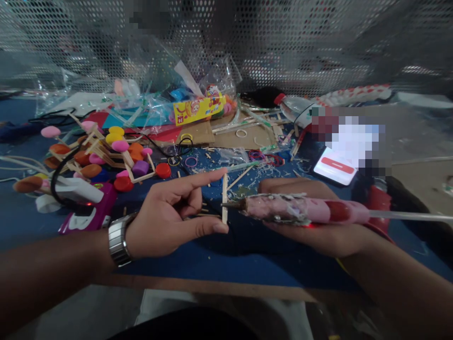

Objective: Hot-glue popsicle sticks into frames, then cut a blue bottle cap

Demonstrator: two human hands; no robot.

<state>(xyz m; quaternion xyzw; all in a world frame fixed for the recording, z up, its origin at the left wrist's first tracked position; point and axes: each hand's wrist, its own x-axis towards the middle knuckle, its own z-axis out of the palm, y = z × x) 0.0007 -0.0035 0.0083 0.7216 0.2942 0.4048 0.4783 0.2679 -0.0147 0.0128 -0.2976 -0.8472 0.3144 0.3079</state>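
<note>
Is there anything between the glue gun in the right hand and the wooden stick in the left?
Nothing visible. The glue gun's nozzle, from the right hand, already overlaps the wooden stick in the left hand; whether they touch, I can't tell.

Linked metal watchband (119, 241), glossy; pale wooden stick (224, 196), matt; clear crinkled plastic bag (221, 78).

A slim, pale wooden stick (224, 193) runs crosswise at the nozzle (232, 205) of a scuffed pink glue gun (314, 210).
</note>
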